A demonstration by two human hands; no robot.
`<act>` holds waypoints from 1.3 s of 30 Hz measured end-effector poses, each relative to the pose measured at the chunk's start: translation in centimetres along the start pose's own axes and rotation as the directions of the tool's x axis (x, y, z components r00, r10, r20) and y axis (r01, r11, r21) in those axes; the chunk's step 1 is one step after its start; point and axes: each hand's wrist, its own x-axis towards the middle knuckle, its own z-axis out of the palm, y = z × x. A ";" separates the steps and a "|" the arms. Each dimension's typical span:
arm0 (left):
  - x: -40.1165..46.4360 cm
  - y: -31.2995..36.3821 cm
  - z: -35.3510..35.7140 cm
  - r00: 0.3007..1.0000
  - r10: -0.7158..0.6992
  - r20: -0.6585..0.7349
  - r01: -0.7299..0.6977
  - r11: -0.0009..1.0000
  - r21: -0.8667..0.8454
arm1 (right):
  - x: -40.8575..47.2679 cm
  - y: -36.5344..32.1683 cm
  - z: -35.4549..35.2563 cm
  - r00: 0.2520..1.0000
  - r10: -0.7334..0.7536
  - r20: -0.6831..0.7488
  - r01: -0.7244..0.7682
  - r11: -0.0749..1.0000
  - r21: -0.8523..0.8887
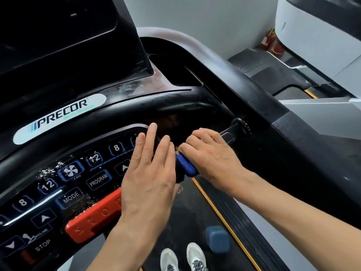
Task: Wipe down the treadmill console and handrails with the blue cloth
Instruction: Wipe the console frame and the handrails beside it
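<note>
Gym floor, neighbouring machine at right. Wet droplets across treadmill console, so wiping looks only partly done; handrails likely left. Blue cloth bunched under curled right hand, against inner grip bar. Left hand flat, fingers straight, holding nothing, just beside cloth.

On the console you read PRECOR on the pale badge near its far edge; keys below say FAN, PROGRAM, MODE, INCLINE, STOP, with 8 and 12. The red bar spells STOP.
</note>
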 end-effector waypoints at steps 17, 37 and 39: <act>0.1 0.0 -0.1 1.000 0.004 0.027 -0.006 0.998 0.055 | -0.6 -1.8 2.3 0.989 0.025 -0.148 -0.019 0.999 0.042; 0.0 -0.5 0.5 0.999 0.023 0.025 -0.024 1.000 0.017 | -2.9 3.4 3.6 0.816 0.573 -0.079 -0.534 0.799 0.278; 0.0 -0.5 0.5 0.999 0.032 0.019 -0.033 0.999 0.033 | -2.8 1.6 4.0 0.786 0.610 -0.100 -0.554 0.767 0.322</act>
